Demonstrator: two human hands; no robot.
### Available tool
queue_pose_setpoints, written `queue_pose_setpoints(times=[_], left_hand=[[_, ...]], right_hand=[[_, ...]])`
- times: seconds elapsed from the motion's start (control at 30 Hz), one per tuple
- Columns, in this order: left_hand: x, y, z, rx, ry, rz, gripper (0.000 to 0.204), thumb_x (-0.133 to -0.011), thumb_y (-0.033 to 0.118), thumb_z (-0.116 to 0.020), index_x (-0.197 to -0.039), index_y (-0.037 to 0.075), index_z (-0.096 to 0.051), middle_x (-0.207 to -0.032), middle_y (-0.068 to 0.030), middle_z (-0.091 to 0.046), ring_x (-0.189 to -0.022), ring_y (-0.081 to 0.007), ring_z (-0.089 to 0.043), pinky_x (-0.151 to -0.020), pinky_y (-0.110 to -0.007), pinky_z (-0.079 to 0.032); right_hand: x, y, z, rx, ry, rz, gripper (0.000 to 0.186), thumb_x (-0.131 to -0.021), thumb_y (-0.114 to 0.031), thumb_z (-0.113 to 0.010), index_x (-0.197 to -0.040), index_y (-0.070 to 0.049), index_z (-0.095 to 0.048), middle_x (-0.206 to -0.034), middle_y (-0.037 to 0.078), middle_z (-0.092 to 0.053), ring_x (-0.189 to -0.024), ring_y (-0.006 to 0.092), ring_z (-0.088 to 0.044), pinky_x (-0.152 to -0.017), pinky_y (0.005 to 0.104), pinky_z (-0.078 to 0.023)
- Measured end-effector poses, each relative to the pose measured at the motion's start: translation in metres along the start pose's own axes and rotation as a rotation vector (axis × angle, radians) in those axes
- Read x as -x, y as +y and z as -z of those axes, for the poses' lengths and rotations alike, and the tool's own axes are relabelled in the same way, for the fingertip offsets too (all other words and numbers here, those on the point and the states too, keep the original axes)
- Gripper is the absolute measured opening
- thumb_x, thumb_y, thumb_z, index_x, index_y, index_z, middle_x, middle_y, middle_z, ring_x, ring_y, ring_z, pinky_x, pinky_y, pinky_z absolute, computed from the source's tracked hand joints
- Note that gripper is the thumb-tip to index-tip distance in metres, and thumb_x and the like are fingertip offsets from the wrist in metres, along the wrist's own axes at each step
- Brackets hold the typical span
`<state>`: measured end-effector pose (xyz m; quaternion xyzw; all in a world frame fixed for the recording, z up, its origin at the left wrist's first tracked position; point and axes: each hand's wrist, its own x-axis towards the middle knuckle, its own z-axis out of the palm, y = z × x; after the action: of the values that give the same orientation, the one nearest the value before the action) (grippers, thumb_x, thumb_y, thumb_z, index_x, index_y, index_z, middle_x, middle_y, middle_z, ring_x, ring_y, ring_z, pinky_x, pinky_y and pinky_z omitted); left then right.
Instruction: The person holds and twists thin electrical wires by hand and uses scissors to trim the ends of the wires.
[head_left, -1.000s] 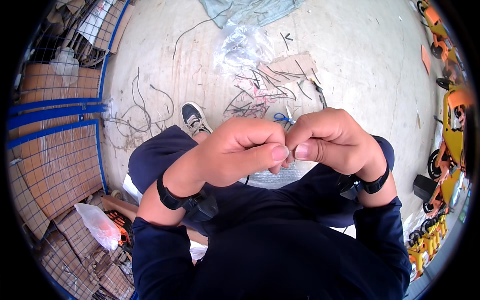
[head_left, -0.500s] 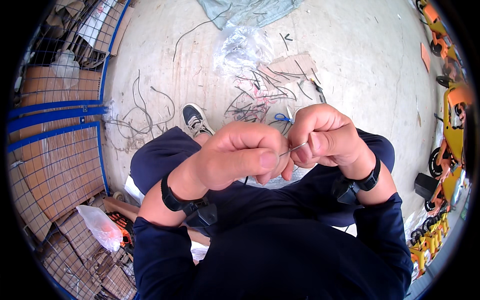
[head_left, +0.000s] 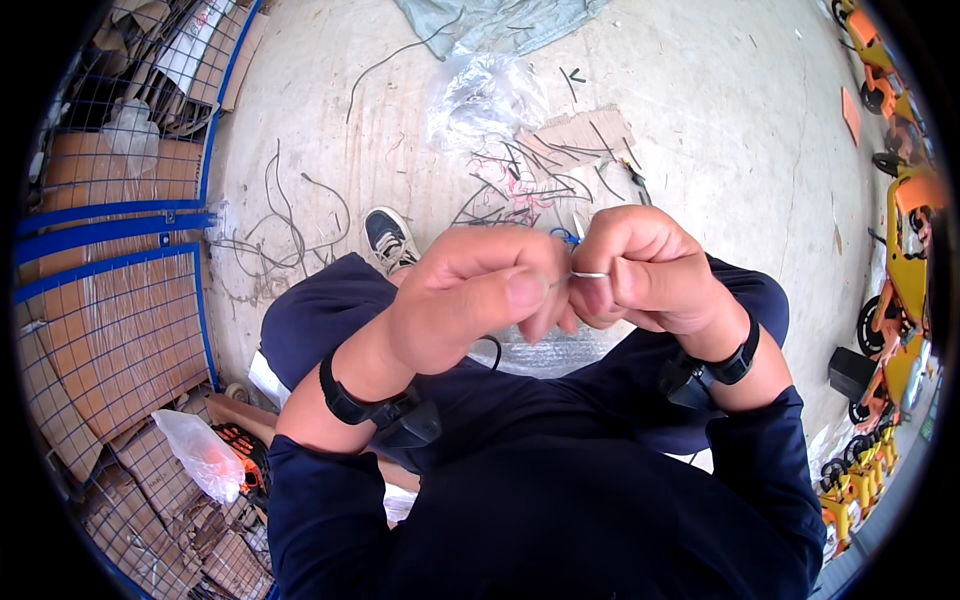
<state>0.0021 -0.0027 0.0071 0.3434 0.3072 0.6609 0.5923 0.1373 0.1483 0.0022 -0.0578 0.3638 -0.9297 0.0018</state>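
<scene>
My left hand and my right hand are close together above my lap, both with curled fingers. A thin silvery wire lies across the pinched fingers of my right hand and runs toward my left hand, whose closed, motion-blurred fingers grip its other part. A black cable hangs in a loop below my left hand. Blue-handled scissors lie on the floor just beyond my hands, partly hidden by them, among many short dark cable pieces. I wear a black strapped device on each wrist.
A clear plastic bag, a cardboard scrap and loose cables lie on the concrete floor. Blue mesh cages holding cardboard stand on the left. A row of yellow-orange wheeled machines lines the right. My shoe is ahead.
The wire has come into sight between my fingers and now lies flatter. My right hand moved slightly left and up; my left hand has since risen a little and is blurred.
</scene>
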Motion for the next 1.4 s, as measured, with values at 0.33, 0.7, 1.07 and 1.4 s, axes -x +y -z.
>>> queue_pose_setpoints(times=[0.33, 0.7, 1.07, 1.4], left_hand=[[-0.004, 0.003, 0.000, -0.838, 0.186, -0.239, 0.016, -0.087, 0.007, -0.056, -0.072, 0.001, -0.053, -0.062, -0.0058, -0.050, -0.056, -0.0147, -0.045, -0.052, -0.030, -0.036], [-0.010, -0.001, 0.002, -1.069, 0.244, -0.288, 0.019, -0.086, 0.010, -0.060, -0.070, 0.003, -0.052, -0.061, -0.0077, -0.047, -0.055, -0.0220, -0.044, -0.051, -0.032, -0.035], [-0.010, 0.006, -0.002, -1.088, 0.214, -0.047, 0.023, -0.089, 0.016, -0.061, -0.073, 0.002, -0.051, -0.065, -0.0051, -0.051, -0.058, -0.0124, -0.047, -0.052, -0.026, -0.038], [-0.002, 0.009, -0.001, -0.110, 0.051, 0.199, 0.021, -0.092, 0.015, -0.056, -0.075, 0.003, -0.052, -0.069, -0.0012, -0.054, -0.063, -0.0072, -0.051, -0.057, -0.024, -0.043]], right_hand=[[-0.007, -0.006, 0.006, 0.835, 0.034, 0.119, 0.010, -0.091, -0.010, -0.059, -0.093, -0.001, -0.062, -0.080, 0.006, -0.063, -0.065, 0.0140, -0.057, -0.060, 0.0264, -0.045], [-0.005, -0.021, -0.003, 1.353, 0.064, 0.164, 0.012, -0.082, -0.001, -0.062, -0.094, -0.002, -0.061, -0.077, 0.013, -0.062, -0.069, 0.0320, -0.060, -0.061, 0.0347, -0.049], [-0.005, -0.017, -0.005, 1.344, 0.134, 0.199, 0.012, -0.081, 0.001, -0.058, -0.092, 0.001, -0.061, -0.076, 0.014, -0.061, -0.070, 0.0341, -0.059, -0.061, 0.0357, -0.048], [-0.003, -0.027, -0.013, 0.597, 0.035, -0.085, 0.010, -0.090, -0.003, -0.055, -0.092, 0.003, -0.062, -0.077, 0.008, -0.064, -0.070, 0.0147, -0.060, -0.059, 0.0301, -0.047]])
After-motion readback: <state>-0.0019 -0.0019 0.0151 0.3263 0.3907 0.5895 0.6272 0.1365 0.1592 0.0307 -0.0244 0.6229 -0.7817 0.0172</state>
